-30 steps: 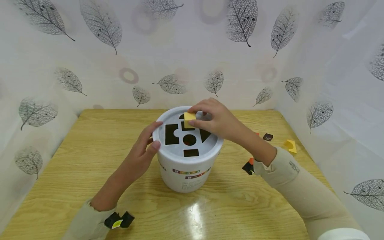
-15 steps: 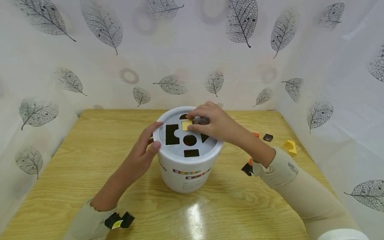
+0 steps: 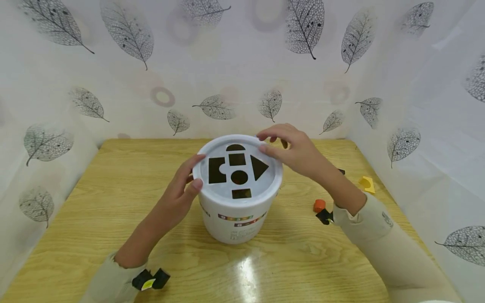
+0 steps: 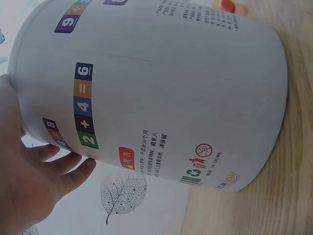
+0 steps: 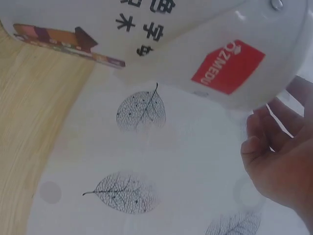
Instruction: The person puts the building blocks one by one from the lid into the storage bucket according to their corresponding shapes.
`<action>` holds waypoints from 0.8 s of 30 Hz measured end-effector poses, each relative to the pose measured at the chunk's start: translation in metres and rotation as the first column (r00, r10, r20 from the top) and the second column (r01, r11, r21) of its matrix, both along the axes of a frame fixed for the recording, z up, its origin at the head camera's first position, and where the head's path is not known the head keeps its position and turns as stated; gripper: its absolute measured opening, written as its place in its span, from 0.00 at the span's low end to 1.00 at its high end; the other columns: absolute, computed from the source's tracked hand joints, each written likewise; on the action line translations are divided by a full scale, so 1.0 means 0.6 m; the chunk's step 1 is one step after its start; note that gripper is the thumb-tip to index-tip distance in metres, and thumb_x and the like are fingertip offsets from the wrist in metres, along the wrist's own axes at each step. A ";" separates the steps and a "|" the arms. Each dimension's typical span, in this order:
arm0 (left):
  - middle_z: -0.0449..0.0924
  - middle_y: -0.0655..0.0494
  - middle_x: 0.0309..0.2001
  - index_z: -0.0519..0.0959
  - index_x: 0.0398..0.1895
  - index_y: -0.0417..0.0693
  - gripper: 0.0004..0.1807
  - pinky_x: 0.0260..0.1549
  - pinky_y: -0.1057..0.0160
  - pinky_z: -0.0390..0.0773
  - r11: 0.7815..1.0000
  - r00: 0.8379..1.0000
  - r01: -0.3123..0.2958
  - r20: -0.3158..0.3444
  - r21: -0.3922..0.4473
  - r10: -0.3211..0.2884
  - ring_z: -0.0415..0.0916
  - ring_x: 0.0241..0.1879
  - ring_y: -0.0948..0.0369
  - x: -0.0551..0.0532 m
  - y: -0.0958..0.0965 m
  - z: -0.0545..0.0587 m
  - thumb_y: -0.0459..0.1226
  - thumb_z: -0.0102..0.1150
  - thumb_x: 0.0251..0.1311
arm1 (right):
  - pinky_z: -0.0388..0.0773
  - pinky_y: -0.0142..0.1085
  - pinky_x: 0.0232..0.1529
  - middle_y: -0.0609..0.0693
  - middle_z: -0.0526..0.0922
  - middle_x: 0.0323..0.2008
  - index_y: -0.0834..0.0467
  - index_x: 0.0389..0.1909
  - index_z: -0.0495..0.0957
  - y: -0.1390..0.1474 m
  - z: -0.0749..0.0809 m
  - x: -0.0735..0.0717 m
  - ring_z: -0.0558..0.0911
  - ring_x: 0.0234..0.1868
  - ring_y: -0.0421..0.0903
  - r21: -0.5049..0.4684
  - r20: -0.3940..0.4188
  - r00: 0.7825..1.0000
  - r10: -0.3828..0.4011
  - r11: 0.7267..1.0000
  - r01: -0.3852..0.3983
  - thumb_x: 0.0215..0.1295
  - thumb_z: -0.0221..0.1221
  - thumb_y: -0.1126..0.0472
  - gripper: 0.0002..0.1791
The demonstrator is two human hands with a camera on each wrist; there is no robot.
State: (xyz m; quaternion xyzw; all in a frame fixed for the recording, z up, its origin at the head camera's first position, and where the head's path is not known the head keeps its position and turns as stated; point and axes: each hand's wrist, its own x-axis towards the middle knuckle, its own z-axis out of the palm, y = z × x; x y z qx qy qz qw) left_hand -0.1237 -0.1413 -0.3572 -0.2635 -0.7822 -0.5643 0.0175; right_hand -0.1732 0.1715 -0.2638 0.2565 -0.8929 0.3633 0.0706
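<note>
While upright, white bucket (image 3: pixel 238 209) between hands (image 3: pixel 179 192) (image 3: pixel 297 151)

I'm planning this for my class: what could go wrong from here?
The right sleeve might knock the orange block close by. The notched yellow block may jam if turned wrongly over the notched hole. The bucket could slide if the left hand lets go.

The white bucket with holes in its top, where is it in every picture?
Head: the white bucket stands near the middle, a bit low.
Left wrist: it looks huge, filling the top and middle.
Right wrist: it stretches across the top, to the right edge.
Shared landmark: the wooden table, also right in left wrist, left in right wrist.
</note>
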 end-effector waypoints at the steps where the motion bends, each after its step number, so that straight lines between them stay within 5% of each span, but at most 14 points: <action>1: 0.52 0.52 0.77 0.53 0.79 0.67 0.29 0.56 0.39 0.73 1.000 1.000 0.001 -0.001 0.002 -0.001 0.65 0.67 0.46 0.000 0.000 0.000 0.49 0.43 0.78 | 0.70 0.39 0.46 0.43 0.82 0.53 0.49 0.56 0.83 0.011 0.001 0.002 0.74 0.51 0.42 -0.010 -0.004 1.000 -0.012 1.000 0.012 0.69 0.64 0.51 0.17; 12: 0.52 0.52 0.77 0.52 0.79 0.66 0.30 0.58 0.39 0.72 1.000 1.000 -0.003 -0.012 0.000 0.003 0.64 0.68 0.47 0.000 0.001 0.001 0.50 0.42 0.78 | 0.74 0.32 0.45 0.43 0.80 0.53 0.47 0.62 0.78 0.119 -0.015 0.015 0.74 0.49 0.41 0.038 0.051 0.985 -0.164 0.986 0.162 0.73 0.59 0.48 0.19; 18: 0.53 0.53 0.77 0.53 0.79 0.66 0.29 0.57 0.41 0.73 1.000 1.000 -0.009 -0.012 -0.006 0.009 0.65 0.67 0.48 0.000 0.000 0.001 0.50 0.42 0.78 | 0.77 0.36 0.25 0.46 0.79 0.51 0.45 0.61 0.78 0.170 -0.045 0.010 0.78 0.38 0.46 0.064 0.119 0.964 -0.238 0.971 0.231 0.71 0.60 0.45 0.21; 24: 0.53 0.52 0.77 0.53 0.79 0.66 0.29 0.56 0.42 0.74 1.000 1.000 -0.006 -0.011 0.000 0.006 0.66 0.66 0.47 0.002 0.002 0.003 0.48 0.42 0.79 | 0.72 0.35 0.46 0.52 0.79 0.59 0.51 0.66 0.75 0.223 -0.087 -0.002 0.73 0.51 0.44 0.092 0.151 0.950 -0.273 0.961 0.261 0.73 0.58 0.46 0.24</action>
